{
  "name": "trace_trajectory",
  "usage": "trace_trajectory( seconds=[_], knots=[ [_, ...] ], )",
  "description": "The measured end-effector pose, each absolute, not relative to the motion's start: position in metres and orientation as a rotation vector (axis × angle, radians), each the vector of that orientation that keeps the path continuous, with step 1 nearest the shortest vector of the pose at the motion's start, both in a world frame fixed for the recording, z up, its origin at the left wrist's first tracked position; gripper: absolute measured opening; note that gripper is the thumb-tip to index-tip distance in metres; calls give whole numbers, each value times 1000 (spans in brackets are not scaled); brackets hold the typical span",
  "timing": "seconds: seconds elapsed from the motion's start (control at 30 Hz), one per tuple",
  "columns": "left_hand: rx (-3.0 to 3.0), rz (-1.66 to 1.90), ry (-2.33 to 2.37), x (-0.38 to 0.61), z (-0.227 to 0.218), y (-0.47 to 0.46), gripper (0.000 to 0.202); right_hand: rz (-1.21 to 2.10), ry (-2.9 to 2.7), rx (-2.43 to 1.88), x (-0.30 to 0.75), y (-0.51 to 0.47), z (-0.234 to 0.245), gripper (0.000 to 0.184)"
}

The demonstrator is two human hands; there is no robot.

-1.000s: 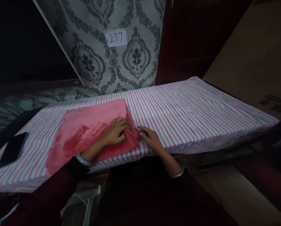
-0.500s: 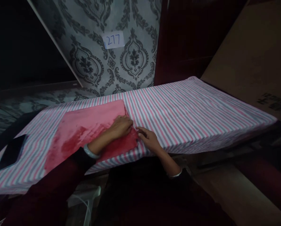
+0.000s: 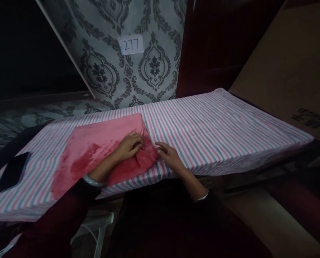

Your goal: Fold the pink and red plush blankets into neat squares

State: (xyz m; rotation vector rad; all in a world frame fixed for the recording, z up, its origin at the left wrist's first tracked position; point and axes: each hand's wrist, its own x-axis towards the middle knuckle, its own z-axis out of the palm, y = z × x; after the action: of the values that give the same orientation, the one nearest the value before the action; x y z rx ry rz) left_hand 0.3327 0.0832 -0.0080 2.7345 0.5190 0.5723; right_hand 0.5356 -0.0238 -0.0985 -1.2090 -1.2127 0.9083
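A folded pink-red cloth (image 3: 106,130) with a velvety sheen lies on the left part of the striped table cover. My left hand (image 3: 129,146) rests over its right side, fingers curled into the fabric, with puckers around the fingertips. The cloth's right edge bulges and wrinkles between my two hands. My right hand (image 3: 169,156) is beside that edge, its index finger and thumb apart and their tips close to the cloth. Whether those tips touch the fabric is hard to see.
The striped cover (image 3: 203,132) drapes over the table. A dark phone (image 3: 13,173) lies at its left end. Behind stands a patterned wall with a paper marked 277 (image 3: 131,44). A large cardboard box (image 3: 289,68) is at the right, a pale stool (image 3: 97,225) below.
My left hand has moved left, and the cloth's right side has bunched and creased. My right hand has hardly moved.
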Motion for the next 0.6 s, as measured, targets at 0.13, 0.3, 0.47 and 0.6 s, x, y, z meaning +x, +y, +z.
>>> trace_trajectory(
  seconds=[0.13,0.3,0.47,0.6],
  knots=[
    [2705,657,544,331,-7,82,23,956,-1147,-1170,527,-21,-89,43],
    [2728,654,481,328,-10,82,24,957,-979,-1122,511,-19,-85,61],
    [2813,509,408,323,-9,84,33,1085,-770,-1040,502,-18,-88,63],
    [2816,483,385,319,-6,82,34,1062,-798,-1080,499,-18,-93,49]
  ],
)
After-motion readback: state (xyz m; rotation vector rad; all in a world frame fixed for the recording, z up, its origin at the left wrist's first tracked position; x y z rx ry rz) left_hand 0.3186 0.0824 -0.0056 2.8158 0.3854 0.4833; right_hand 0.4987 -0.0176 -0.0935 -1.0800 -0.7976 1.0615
